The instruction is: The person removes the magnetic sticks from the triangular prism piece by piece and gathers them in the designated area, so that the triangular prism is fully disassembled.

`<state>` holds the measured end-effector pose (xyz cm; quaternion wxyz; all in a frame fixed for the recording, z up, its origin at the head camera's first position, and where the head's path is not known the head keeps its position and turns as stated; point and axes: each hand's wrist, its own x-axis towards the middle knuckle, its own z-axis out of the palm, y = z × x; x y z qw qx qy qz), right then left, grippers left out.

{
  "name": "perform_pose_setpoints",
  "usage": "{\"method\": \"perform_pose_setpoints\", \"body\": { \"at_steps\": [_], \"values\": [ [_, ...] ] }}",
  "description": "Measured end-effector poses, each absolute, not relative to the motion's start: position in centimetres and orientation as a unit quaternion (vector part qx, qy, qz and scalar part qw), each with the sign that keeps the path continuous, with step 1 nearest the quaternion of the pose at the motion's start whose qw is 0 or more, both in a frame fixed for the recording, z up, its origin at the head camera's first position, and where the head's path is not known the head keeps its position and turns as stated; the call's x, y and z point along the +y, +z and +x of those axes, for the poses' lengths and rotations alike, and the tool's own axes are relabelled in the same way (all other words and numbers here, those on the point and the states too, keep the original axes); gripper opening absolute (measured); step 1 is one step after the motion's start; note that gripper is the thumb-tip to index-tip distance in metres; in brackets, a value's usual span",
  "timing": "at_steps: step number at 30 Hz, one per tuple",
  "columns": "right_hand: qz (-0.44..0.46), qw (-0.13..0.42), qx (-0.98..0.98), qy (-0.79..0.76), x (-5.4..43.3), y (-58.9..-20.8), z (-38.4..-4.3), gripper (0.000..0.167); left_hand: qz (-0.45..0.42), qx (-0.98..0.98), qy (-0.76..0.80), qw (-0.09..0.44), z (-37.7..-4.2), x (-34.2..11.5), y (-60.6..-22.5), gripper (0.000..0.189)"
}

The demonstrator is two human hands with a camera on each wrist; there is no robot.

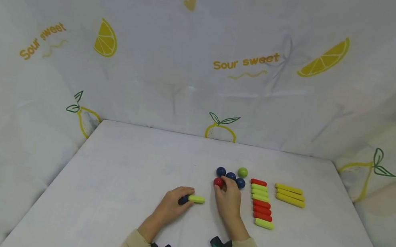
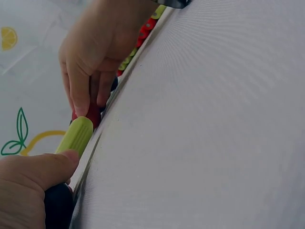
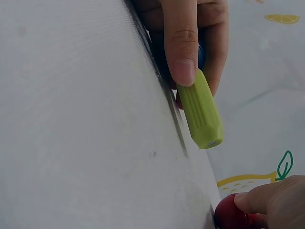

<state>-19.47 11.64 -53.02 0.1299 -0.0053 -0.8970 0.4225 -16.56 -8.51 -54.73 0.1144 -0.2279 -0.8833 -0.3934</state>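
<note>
In the head view my left hand (image 1: pixel 171 206) holds a short yellow-green rod (image 1: pixel 197 199) between thumb and fingers, with a dark blue ball (image 1: pixel 183 200) at the rod's near end, partly hidden by the hand. The rod's free end points right, toward my other hand. My right hand (image 1: pixel 229 199) pinches a red ball (image 1: pixel 218 182) beside a cluster of dark blue balls (image 1: pixel 221 171). From the right wrist, the left thumb lies along the ridged rod (image 3: pixel 202 112), while the red ball (image 3: pixel 230 213) shows under the right fingertips.
A green ball (image 1: pixel 242 172) sits behind the blue ones. Right of them runs a column of red rods (image 1: pixel 262 210) and yellow-green rods (image 1: pixel 264 224). Three longer yellow rods (image 1: pixel 290 200) lie farther right. The white table (image 1: pixel 117 171) meets a lemon-printed curtain (image 1: pixel 150 94) at its back edge.
</note>
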Motion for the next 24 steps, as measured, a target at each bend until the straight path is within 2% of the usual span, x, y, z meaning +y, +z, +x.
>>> {"method": "perform_pose_setpoints", "body": {
  "at_steps": [11, 19, 24],
  "values": [
    [-0.011, 0.145, -0.897, 0.418, 11.4, -52.2, -18.1, 0.043, -0.230, -0.885, -0.391, 0.108, -16.6, -8.5, -54.7, 0.034],
    [0.055, 0.166, -0.878, 0.445, 11.3, -52.0, -16.6, 0.038, -0.231, -0.885, -0.388, 0.110, -16.6, -8.5, -54.6, 0.034],
    [0.106, 0.128, -0.865, 0.474, 10.9, -52.1, -16.1, 0.033, -0.243, -0.882, -0.384, 0.127, -16.5, -8.5, -54.6, 0.034]
  ]
}}
